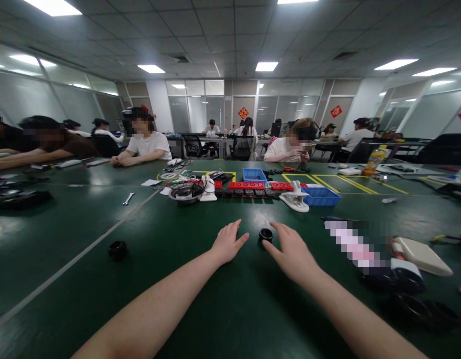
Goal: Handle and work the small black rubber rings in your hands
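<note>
Near the middle of the green table (170,304), a small black ring-shaped part (266,235) stands between my two hands. My right hand (292,249) is beside it on the right, thumb and forefinger apart around its near side; whether they touch it I cannot tell. My left hand (228,243) is to the left of the part, palm down with its fingers and thumb spread, holding nothing. Another black round part (118,250) lies farther left on the table.
Ahead are red power strips (247,185), a white clamp (295,198), blue bins (322,196) and coiled cables (186,191). A wrench (128,199) lies left. Black rings (408,308) and a beige case (423,255) are at right. People sit across the table.
</note>
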The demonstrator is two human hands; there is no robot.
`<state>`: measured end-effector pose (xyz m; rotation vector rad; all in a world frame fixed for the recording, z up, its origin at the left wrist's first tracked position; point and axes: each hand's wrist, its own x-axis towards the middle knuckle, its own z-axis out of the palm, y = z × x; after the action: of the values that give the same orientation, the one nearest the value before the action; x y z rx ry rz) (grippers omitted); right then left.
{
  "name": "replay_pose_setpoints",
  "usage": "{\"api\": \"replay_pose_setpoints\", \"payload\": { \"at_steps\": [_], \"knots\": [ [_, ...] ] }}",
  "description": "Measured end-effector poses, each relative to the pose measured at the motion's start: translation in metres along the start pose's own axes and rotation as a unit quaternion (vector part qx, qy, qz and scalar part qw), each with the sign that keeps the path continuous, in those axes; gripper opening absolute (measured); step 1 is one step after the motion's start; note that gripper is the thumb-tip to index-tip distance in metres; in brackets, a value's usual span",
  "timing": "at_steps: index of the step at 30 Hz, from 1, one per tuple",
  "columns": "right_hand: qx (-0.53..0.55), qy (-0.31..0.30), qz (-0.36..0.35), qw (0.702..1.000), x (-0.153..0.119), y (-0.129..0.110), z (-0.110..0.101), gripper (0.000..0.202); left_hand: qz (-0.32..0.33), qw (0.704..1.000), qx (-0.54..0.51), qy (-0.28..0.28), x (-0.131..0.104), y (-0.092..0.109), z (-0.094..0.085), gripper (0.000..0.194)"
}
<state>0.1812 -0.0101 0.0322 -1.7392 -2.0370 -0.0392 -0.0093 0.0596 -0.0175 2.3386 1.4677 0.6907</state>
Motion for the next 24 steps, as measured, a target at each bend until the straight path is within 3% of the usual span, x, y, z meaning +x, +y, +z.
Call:
{"api": "replay_pose_setpoints", "payload": {
  "at_steps": [3, 5, 8, 11, 17, 20, 24],
  "knots": [
    [-0.099, 0.014, 0.060, 0.993, 0.034, -0.027, 0.046, 0.051, -0.001, 1.000, 0.015, 0.011, -0.002, 0.001, 0.001, 0.065],
    [-0.110, 0.008, 0.061, 0.992, 0.041, -0.021, 0.066, 0.050, 0.007, 1.000, 0.024, 0.013, -0.003, 0.001, 0.001, 0.064],
    [-0.099, -0.011, 0.052, 0.994, 0.040, -0.002, 0.078, 0.043, 0.018, 0.999, 0.039, 0.001, -0.002, 0.001, 0.002, 0.066],
    [-0.095, -0.028, 0.030, 0.995, 0.038, 0.003, 0.079, 0.041, 0.016, 0.999, 0.044, -0.016, 0.000, 0.001, 0.002, 0.067],
    [-0.074, -0.042, -0.017, 0.996, 0.020, -0.012, 0.069, 0.038, 0.017, 0.998, 0.048, -0.030, 0.000, 0.002, 0.002, 0.067],
    [-0.059, -0.059, -0.054, 0.995, -0.012, -0.014, 0.050, 0.037, 0.015, 0.998, 0.050, -0.036, -0.003, 0.003, 0.000, 0.067],
    [-0.040, -0.085, -0.099, 0.991, -0.079, 0.006, 0.024, 0.043, 0.017, 0.997, 0.046, -0.057, -0.004, 0.004, -0.002, 0.069]
  ]
}}
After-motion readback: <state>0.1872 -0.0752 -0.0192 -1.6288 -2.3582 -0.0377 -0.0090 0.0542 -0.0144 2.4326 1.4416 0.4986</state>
